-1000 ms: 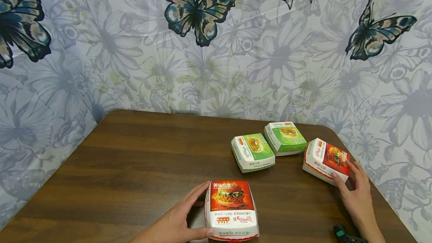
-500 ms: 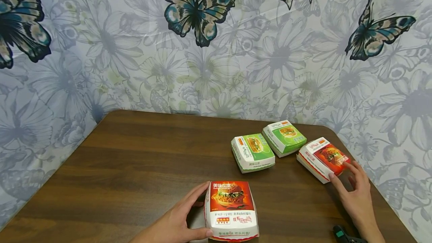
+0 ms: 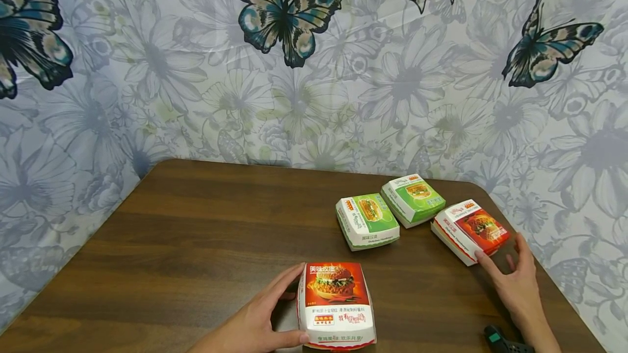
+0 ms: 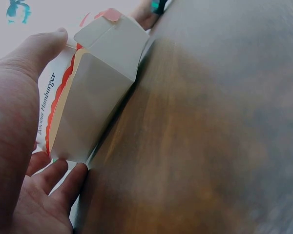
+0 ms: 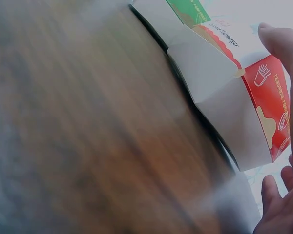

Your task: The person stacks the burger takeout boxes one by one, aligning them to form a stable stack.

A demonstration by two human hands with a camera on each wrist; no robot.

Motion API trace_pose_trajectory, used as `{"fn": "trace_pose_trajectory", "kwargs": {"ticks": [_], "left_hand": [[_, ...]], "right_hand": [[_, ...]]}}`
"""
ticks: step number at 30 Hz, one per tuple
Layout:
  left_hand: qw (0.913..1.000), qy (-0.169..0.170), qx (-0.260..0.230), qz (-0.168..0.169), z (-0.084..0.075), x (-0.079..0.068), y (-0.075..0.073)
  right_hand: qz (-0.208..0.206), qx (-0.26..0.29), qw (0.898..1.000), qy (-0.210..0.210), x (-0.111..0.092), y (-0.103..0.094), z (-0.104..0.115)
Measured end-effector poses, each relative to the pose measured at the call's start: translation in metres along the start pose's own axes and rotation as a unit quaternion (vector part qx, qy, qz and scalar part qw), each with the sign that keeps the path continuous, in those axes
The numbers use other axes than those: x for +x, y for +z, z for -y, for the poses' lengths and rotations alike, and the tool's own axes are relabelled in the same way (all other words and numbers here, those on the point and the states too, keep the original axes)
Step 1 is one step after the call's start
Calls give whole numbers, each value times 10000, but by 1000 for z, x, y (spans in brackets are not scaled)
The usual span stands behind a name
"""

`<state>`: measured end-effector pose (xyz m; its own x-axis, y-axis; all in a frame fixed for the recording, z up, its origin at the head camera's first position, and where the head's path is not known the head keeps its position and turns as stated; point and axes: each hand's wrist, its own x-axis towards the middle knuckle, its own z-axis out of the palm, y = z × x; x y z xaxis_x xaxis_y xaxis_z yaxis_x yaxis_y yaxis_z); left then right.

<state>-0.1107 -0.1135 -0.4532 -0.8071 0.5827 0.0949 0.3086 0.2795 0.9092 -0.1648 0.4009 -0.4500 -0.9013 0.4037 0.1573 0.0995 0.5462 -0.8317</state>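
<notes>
My left hand (image 3: 262, 312) grips the left side of a red-and-white hamburger box (image 3: 337, 306) near the table's front. Its thumb is at the near corner and its fingers at the far side; the left wrist view shows fingers (image 4: 63, 183) around the box's end. At the right, my right hand (image 3: 517, 282) is beside a second red-and-white hamburger box (image 3: 471, 227), fingers spread off it. The thumb tip is close to that box's near edge; whether it touches, I cannot tell. In the right wrist view, the fingers (image 5: 271, 192) stand apart from the box (image 5: 266, 97).
Two green-and-white hamburger boxes (image 3: 368, 221) (image 3: 414, 199) lie at the back right, left of the second red box. A black device with a green patch (image 3: 505, 340) is at the right wrist. The brown wooden table (image 3: 196, 233) meets a butterfly-patterned cloth behind.
The right-hand red box has turned and shifted left, against the rear green box, which turned slightly. My right fingers have then come off the red box. My left hand has stayed put.
</notes>
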Motion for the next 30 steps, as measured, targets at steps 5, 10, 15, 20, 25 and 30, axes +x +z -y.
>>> {"fn": "trace_pose_trajectory", "kwargs": {"ticks": [5, 10, 15, 20, 25, 30], "left_hand": [[10000, 86, 6, -25, 0, 0, 0], [9999, 99, -23, -7, 1, -1, 0], [10000, 52, -19, -4, 1, -2, 0], [10000, 30, 19, -23, -1, -2, 0], [10000, -92, 37, 3, -3, -1, 1], [9998, -152, 79, -23, -3, -2, 1]], "right_hand": [[113, -26, 9998, 139, 3, 0, 1], [204, 44, 9997, 89, 6, -1, -1], [319, 40, 9995, -52, 9, -1, -3], [435, -150, 9989, -79, 15, -2, -2], [520, -253, 9983, -79, 16, -2, -1], [577, -420, 9975, -3, 17, -2, 2]]}}
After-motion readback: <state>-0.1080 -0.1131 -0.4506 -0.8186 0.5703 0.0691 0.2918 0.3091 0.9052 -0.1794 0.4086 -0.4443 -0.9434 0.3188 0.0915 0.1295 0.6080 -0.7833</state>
